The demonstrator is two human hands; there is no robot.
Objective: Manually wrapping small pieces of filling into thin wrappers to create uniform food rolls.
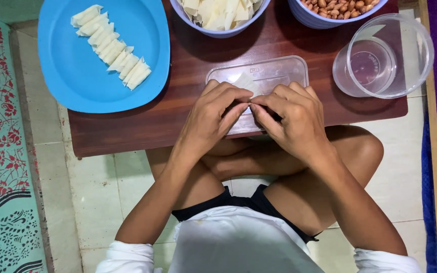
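My left hand (209,119) and my right hand (292,119) meet fingertip to fingertip over a clear plastic lid (274,72) lying on a low dark wooden table (127,129). Between the fingers they pinch a small pale dough wrapper (245,81), whose white corner sticks out above the fingers; most of it is hidden. To the left a blue plate (77,76) carries a diagonal row of several folded white wrappers (111,48).
At the table's far edge stand a bowl of pale wrapper sheets (218,12) and a bowl of peanuts (335,7). A clear round plastic container (383,58) lies at the right. A patterned mat (1,141) covers the floor at left; my crossed legs are under the table.
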